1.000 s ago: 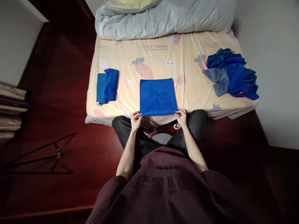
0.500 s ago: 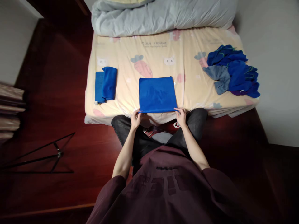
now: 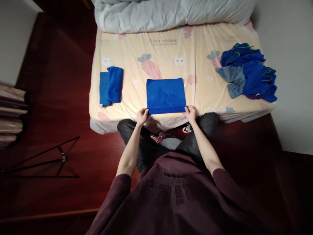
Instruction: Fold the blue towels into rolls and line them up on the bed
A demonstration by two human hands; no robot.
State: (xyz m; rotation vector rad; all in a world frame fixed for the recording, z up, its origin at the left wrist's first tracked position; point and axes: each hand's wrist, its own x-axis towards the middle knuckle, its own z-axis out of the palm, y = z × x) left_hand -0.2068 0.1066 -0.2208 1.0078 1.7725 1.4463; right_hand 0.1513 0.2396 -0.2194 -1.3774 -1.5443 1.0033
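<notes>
The cloth [image 3: 166, 93] lies on the bed [image 3: 133, 94] between the left hand [image 3: 142, 116] and right hand [image 3: 190, 113], each pinching one end of its folded near edge. Left of them lie two bundles [image 3: 115, 85]; right, a heap [image 3: 254, 78]; well beyond, a quilt [image 3: 158, 14].

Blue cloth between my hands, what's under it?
The blue cloth lies on the patterned sheet, which shows around its edges. The area directly beneath is covered, so I can't tell whether any print sits there.

Dark red floor [image 3: 61, 107] — grey wall [image 3: 288, 65] right — bed [image 3: 101, 125], carrot-print sheet [image 3: 132, 49].
</notes>
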